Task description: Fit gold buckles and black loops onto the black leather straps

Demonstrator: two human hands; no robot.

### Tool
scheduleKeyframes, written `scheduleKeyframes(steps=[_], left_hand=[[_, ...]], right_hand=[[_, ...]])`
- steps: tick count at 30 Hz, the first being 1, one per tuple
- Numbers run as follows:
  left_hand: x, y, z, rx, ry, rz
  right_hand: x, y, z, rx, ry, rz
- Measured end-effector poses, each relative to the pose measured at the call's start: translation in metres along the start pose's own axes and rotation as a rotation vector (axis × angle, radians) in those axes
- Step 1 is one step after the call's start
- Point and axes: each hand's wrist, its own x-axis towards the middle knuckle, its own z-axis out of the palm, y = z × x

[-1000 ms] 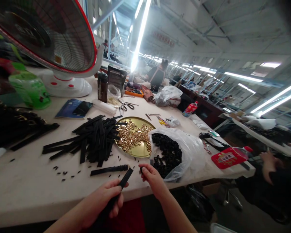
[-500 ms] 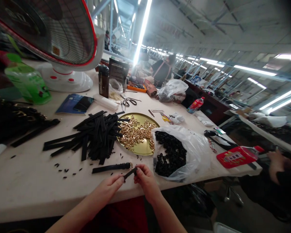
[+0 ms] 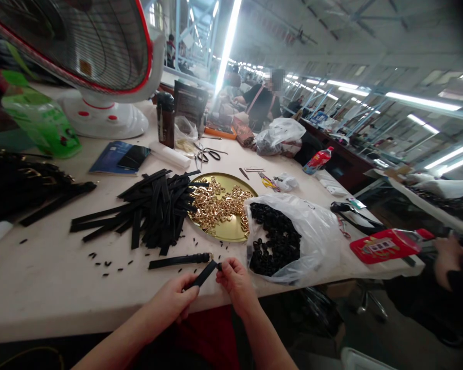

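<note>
The left hand [image 3: 173,304] grips a black strap [image 3: 203,275] near its lower end, fingers closed around it, at the near edge of the desk [image 3: 42,288]. The strap slants up and to the right toward the right hand [image 3: 235,281], whose fingers pinch its upper tip together with a small black piece too small to make out. Both hands hover just over the desk edge, close together.

Just beyond them lies 1 finished strap with a gold buckle [image 3: 179,261], flat on the desk. Behind it sits a loose pile of black straps [image 3: 150,210], touching a round gold tray [image 3: 231,234] heaped with gold buckles [image 3: 216,203]. To the right of the tray, a clear plastic bag [image 3: 312,236] holds a mass of small black loops [image 3: 272,239]. Tiny black scraps [image 3: 108,264] dot the desk to the left.

Farther back stand a white fan [image 3: 100,67], a green bottle [image 3: 42,121], a dark flask [image 3: 165,121] and scissors [image 3: 208,152]. A red packet [image 3: 386,245] lies at the right end, near another person's hand [image 3: 445,257].
</note>
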Motion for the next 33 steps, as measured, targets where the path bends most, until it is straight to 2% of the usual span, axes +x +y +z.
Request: scheduleKeyframes(steps=[6, 12, 19, 22, 26, 30, 33], left_hand=[[0.000, -0.001, -0.002, -0.030, 0.006, 0.045], [-0.002, -0.003, 0.000, 0.051, -0.001, 0.127], [-0.005, 0.001, -0.004, 0.067, 0.022, 0.133], [-0.006, 0.002, -0.013, -0.004, 0.068, 0.117], [-0.002, -0.004, -0.023, -0.115, 0.128, 0.104], [0.002, -0.006, -0.019, -0.124, 0.090, 0.099], [-0.001, 0.001, -0.011, -0.095, 0.044, 0.119]], right_hand=[[0.003, -0.001, 0.000, 0.029, -0.008, 0.020], [0.004, -0.002, -0.001, 0.099, 0.003, 0.033], [-0.009, -0.003, 0.012, 0.111, 0.002, 0.075], [-0.011, -0.014, 0.009, 0.096, 0.002, 0.018], [-0.008, -0.041, -0.016, 0.107, 0.042, -0.054], [-0.005, -0.070, -0.037, 0.080, 0.133, -0.168], [-0.008, -0.072, -0.030, -0.034, 0.073, -0.161]])
